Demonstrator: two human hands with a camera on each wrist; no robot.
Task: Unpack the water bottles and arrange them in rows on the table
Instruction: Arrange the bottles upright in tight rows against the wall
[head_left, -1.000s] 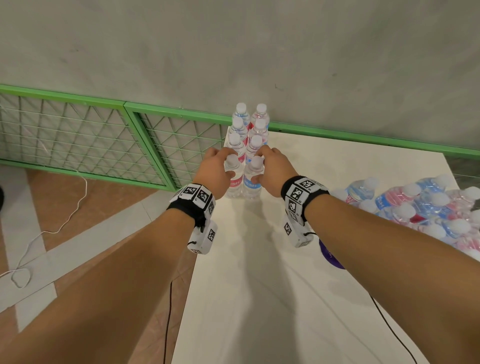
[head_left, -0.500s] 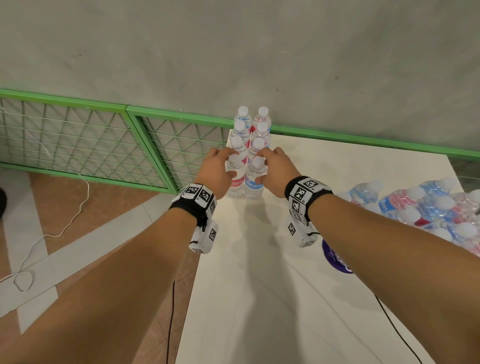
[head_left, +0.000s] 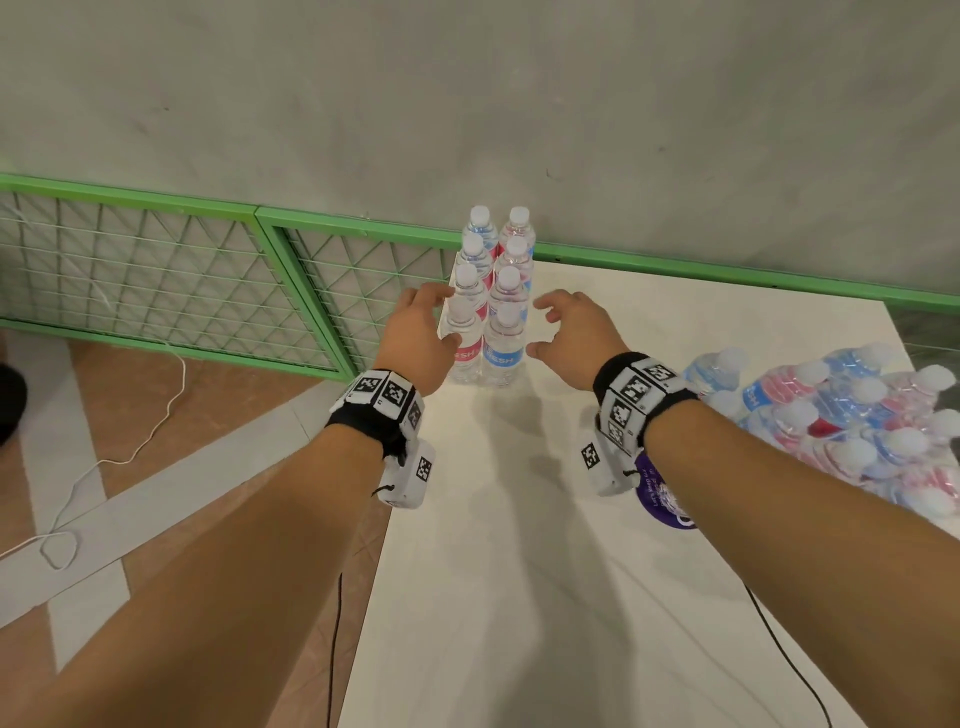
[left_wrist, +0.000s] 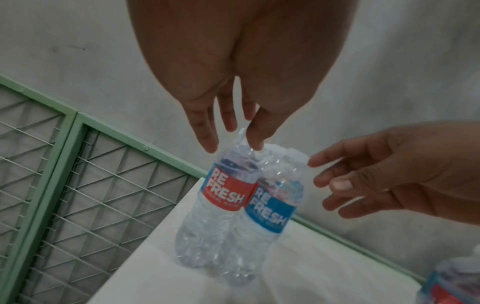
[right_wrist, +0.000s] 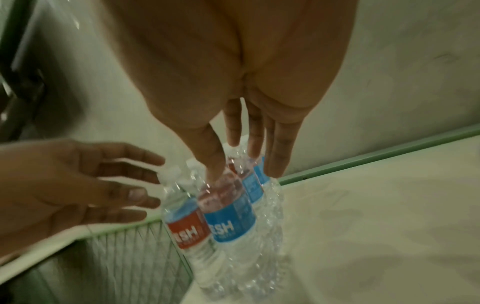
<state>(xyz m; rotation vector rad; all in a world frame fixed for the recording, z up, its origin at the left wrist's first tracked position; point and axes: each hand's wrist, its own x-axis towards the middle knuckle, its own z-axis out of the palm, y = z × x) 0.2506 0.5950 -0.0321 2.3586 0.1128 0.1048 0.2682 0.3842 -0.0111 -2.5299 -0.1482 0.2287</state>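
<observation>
With both hands off the bottles, we see our left hand (head_left: 421, 332) just beside the red-label front bottle (head_left: 464, 338), its grip spread and holding nothing; whether the thumb touches the bottle we cannot tell. Our right hand (head_left: 576, 338) sits near the blue-label front bottle (head_left: 503, 345), apart from it, grip spread, fingers relaxed. Standing bottles form two rows (head_left: 493, 270) of four, upright, touching, running from the worktop's (head_left: 545, 597) far-left corner along its left edge. Wrapped pack of bottles (head_left: 852, 415) lies at the worktop's right edge, well apart from the rows. Purple sticker (head_left: 660, 493) sits on the worktop under our right wrist. Wrist views are blurred, labels read "REFRESH".
</observation>
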